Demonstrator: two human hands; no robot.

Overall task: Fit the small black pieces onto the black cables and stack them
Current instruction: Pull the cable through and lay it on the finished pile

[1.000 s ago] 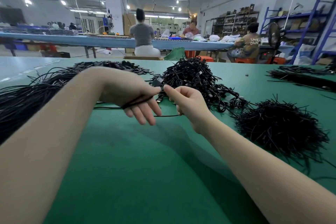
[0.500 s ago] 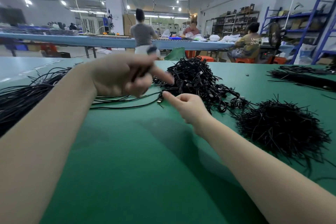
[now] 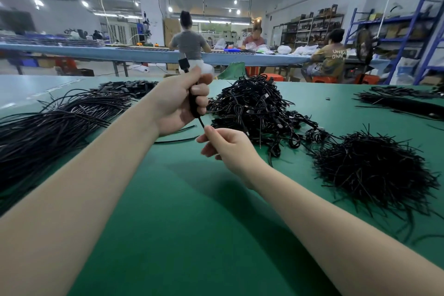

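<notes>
left hand (image 3: pixel 177 103): raised, fingers curled in fist | right hand (image 3: pixel 228 146): lower, fingers pinching

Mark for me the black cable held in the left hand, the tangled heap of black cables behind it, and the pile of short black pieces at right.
Black cable in left hand (image 3: pixel 194 103), head view: bundled middle.
Tangled black cable heap (image 3: pixel 252 106), head view: centre.
Pile of short black pieces (image 3: pixel 370 166), head view: centre.

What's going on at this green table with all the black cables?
A person is working through heaps of black cables by hand. The left hand grips a folded cable bundle upright, its connector sticking out above the fist. The right hand pinches the thin cable end hanging below. On the green table lie a tangled pile, long straight cables on the left and short black pieces on the right.
</notes>
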